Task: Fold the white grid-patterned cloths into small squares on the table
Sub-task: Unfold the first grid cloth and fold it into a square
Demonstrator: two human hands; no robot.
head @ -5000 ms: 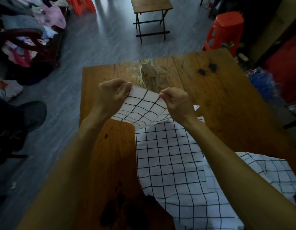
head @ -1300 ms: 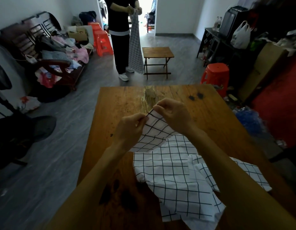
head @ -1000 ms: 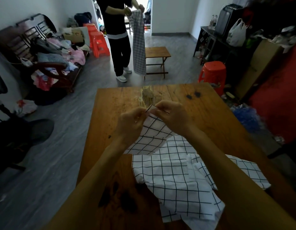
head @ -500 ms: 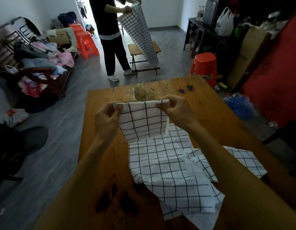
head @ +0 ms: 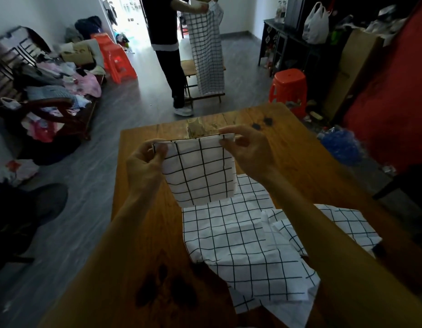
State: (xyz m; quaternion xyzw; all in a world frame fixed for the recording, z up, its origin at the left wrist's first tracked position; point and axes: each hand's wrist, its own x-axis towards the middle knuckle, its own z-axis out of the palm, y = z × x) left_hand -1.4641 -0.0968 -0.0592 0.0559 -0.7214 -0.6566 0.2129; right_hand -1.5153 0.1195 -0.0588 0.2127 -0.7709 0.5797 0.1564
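Two hands pinch the top corners of a folded white black-gridded cloth [head: 200,171], the left hand [head: 143,166] at its left corner, the right hand [head: 246,150] at its right, forearms raised, so it hangs stretched between them above the brown wooden worktop [head: 300,157]; below both wrists lie more rumpled white grid cloths [head: 248,245]

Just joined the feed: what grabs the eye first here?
The folded grid cloth held up over the wooden table, its top corners pinched by the left hand and right hand. More grid cloths lie rumpled below, and a standing person behind holds another.
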